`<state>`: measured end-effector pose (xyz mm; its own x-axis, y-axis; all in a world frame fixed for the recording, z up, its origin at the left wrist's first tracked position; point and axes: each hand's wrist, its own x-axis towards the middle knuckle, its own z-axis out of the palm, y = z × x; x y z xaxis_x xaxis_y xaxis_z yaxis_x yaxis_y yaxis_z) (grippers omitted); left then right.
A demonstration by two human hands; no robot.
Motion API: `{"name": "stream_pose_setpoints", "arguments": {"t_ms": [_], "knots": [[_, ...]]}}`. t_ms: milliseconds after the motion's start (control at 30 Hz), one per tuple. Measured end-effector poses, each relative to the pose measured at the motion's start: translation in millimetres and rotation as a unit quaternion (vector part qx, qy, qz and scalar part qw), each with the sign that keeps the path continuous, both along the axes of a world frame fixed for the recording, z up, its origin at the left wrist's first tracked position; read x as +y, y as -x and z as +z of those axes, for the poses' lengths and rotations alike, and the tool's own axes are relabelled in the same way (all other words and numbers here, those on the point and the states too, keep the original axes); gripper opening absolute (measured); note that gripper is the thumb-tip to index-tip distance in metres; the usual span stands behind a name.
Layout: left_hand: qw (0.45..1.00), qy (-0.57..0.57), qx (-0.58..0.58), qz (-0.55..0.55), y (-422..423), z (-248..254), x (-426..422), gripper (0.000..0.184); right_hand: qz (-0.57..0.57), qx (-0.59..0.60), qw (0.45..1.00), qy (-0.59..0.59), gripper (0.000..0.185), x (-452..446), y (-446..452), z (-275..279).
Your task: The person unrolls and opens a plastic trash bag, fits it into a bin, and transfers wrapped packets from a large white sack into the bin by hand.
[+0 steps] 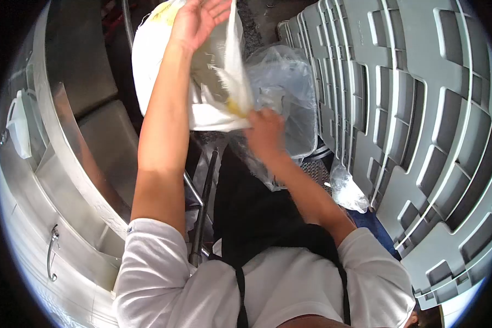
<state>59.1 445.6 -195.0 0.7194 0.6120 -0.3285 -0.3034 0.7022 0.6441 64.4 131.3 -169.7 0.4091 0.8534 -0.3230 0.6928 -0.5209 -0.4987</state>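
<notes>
A white woven sack (152,71) with yellow patches hangs in front of me, its mouth facing me and its edge frayed. My left hand (195,23) is at the sack's upper part, palm up and fingers stretched out; the forearm crosses in front of the sack. Lower down, my right hand (265,132) is closed on the sack's lower right corner and slightly blurred. The sack's contents cannot be made out. Just beyond my right hand stands a container lined with a clear plastic bag (290,98).
Tall grey plastic panels (388,104) stand along the right side. A stainless steel counter (112,126) runs on the left. Dark metal bars (205,202) rise near my legs. A small clear plastic bag with white contents (347,190) lies low on the right.
</notes>
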Motion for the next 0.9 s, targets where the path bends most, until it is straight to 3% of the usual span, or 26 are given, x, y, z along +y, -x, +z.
{"name": "stream_pose_setpoints", "arguments": {"t_ms": [67,167,267,333,367,400,467,500,533,600,667,700,767,833,867,900], "knots": [[0.985,-0.102,0.133,-0.035,18.9,31.0,-22.0,0.050,-0.072,0.012,0.997,0.019,0.035,-22.4,-28.9,3.3],[0.912,-0.254,0.321,-0.039,40.6,65.6,-63.0,0.047,-0.147,0.151,0.976,0.055,0.047,-44.7,-49.4,-2.6],[0.886,-0.277,0.371,-0.007,52.8,58.1,-97.6,0.044,-0.241,0.187,0.948,-0.094,0.059,-2.8,-50.7,22.7],[0.831,-0.350,0.429,-0.056,48.2,57.7,-111.3,0.049,-0.246,0.140,0.946,-0.159,0.061,38.4,-37.9,-12.5],[0.798,-0.387,0.456,-0.080,45.7,54.9,-115.0,0.052,-0.190,0.107,0.963,-0.158,0.058,59.6,-36.6,-29.9],[0.748,-0.474,0.461,-0.057,44.0,39.1,-111.8,0.054,-0.133,0.074,0.976,-0.156,0.055,79.0,-39.0,-44.3],[0.627,-0.633,0.454,-0.010,34.1,-10.7,-88.5,0.058,-0.243,0.200,0.942,-0.117,0.048,110.6,-53.0,-61.8],[0.522,-0.701,0.484,-0.046,27.0,-26.9,-74.2,0.070,-0.296,0.260,0.914,-0.096,0.044,124.3,-62.1,-73.4],[0.454,-0.723,0.515,-0.082,16.6,-38.0,-62.2,0.072,-0.371,0.365,0.831,-0.196,0.039,134.2,-70.6,-81.8],[0.334,-0.749,0.552,-0.147,-2.5,-62.4,-37.3,0.075,-0.405,0.547,0.674,-0.286,0.035,140.9,-90.4,-83.0],[0.253,-0.773,0.547,-0.196,-21.5,-85.2,-13.2,0.077,-0.378,0.629,0.643,-0.221,0.036,140.4,-103.3,-88.5],[0.240,-0.776,0.537,-0.229,-31.2,-119.0,-2.0,0.070,-0.366,0.666,0.623,-0.184,0.037,141.9,-108.5,-96.1],[0.218,-0.777,0.512,-0.293,-50.4,-185.4,19.9,0.064,-0.322,0.690,0.635,-0.130,0.036,149.9,-112.4,-116.8],[0.418,-0.505,0.506,-0.561,-53.1,-211.6,10.4,0.064,-0.309,0.707,0.624,-0.121,0.038,162.9,-120.1,-128.7],[0.529,-0.442,0.480,-0.543,-44.5,-224.4,11.8,0.060,-0.312,0.711,0.613,-0.147,0.042,177.6,-135.3,-138.5],[0.630,-0.373,0.446,-0.515,-36.3,-235.3,14.7,0.056,-0.279,0.774,0.552,-0.137,0.040,191.9,-155.3,-161.0]]}}
